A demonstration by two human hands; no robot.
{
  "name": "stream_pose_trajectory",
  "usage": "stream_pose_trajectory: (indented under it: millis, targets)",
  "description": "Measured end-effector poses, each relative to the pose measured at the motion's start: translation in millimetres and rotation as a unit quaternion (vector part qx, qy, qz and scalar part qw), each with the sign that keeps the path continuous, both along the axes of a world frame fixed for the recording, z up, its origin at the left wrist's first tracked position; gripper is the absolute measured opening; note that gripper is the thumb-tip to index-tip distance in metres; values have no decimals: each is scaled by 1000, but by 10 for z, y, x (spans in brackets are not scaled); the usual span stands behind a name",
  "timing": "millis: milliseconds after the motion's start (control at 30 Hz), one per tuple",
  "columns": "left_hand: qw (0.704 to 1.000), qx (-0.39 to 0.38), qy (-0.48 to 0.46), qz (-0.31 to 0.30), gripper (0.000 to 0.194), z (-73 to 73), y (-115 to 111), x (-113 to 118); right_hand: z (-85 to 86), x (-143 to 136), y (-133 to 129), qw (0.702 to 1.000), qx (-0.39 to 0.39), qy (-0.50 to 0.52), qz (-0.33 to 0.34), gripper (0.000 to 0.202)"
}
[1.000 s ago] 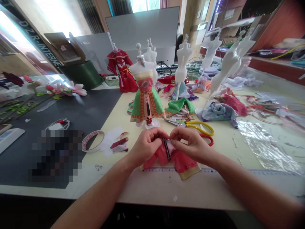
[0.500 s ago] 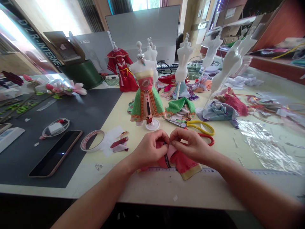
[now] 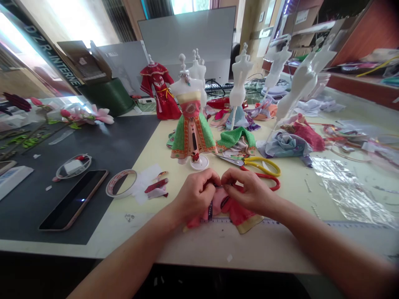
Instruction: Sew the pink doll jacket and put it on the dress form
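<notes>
Both hands meet over a small red and pink doll garment (image 3: 241,214) with pale yellow edging and a dark patterned strip. My left hand (image 3: 199,191) is closed, pinching the cloth's upper edge. Close beside it, my right hand (image 3: 245,189) pinches the same edge, fingertips nearly touching the left ones. Under the garment lies a clear ruler (image 3: 274,221) along the table's front. Just beyond my hands stands a doll form (image 3: 195,120) in a green and pink dress. Scissors (image 3: 260,164) with yellow and red handles lie behind my right hand.
At left, a phone (image 3: 73,201) lies on a dark mat (image 3: 118,137), near a tape roll (image 3: 121,184) and fabric scraps (image 3: 156,189). Several white doll forms (image 3: 240,79) and heaped cloth (image 3: 286,143) stand behind. Silvery plastic film (image 3: 349,191) lies at right.
My fingers have shifted slightly on the garment, and its upper edge is now drawn between them. The dark strip has moved left and more pink cloth shows.
</notes>
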State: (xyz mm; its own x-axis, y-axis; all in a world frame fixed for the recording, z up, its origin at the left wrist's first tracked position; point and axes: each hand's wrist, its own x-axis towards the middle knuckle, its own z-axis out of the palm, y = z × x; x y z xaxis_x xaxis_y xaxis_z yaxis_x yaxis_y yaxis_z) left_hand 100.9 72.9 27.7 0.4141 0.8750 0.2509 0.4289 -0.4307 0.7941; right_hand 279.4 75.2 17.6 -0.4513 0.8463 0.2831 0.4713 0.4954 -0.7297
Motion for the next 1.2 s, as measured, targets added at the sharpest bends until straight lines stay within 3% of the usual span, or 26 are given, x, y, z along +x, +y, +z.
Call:
stream_pose_trajectory:
  millis: [133, 467, 700, 933, 1067, 1200]
  targets:
    - [999, -43, 8, -4, 2, 24, -28, 7, -4, 3, 9, 1000, -6, 13, -2, 14]
    - [998, 41, 52, 18, 9, 0, -20, 18, 23, 13, -13, 1000, 3, -18, -18, 11]
    - [999, -27, -2, 20, 9, 67, -22, 36, 5, 1, 18, 983, 156, -89, -41, 13]
    - [997, -68, -37, 27, 10, 91, -26, 67, -52, -28, 50, 973, 197, -93, -77, 18]
    - [996, -79, -48, 8, 11, 59, -8, 45, -78, -61, 28, 976, 191, -81, -70, 15]
    - [997, -68, -44, 13, 12, 19, 16, 18, -70, -43, 28, 995, 86, -16, -52, 22]
